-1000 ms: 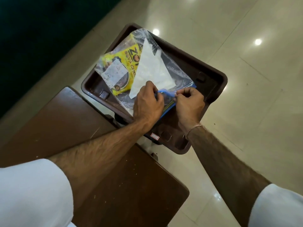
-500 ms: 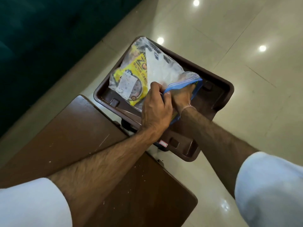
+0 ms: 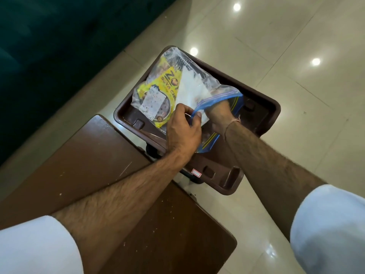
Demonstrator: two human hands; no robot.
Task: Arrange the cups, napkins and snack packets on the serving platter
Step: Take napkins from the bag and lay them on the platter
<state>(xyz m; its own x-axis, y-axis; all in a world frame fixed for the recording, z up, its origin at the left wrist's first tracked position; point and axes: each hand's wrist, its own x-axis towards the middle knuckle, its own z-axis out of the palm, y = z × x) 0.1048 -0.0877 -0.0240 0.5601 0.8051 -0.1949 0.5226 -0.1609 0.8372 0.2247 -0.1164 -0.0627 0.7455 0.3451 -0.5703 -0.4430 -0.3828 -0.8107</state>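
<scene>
A clear zip bag (image 3: 177,68) with a blue seal strip lies in the dark brown serving platter (image 3: 262,107). Inside it I see a yellow snack packet (image 3: 166,84) and a folded white napkin (image 3: 189,88). My left hand (image 3: 183,129) pinches the near edge of the bag's blue mouth. My right hand (image 3: 219,113) is pushed inside the bag through the open mouth, with its fingers hidden by the plastic and the napkin. No cups are in view.
A brown wooden table (image 3: 94,165) sits under my left forearm, and the platter juts past its far corner over a glossy cream tiled floor (image 3: 296,46). A dark green surface (image 3: 49,46) fills the upper left.
The bag's blue mouth has been pulled open. My right hand went from pinching the seal to reaching deep inside the bag. My left hand kept its hold on the mouth's edge.
</scene>
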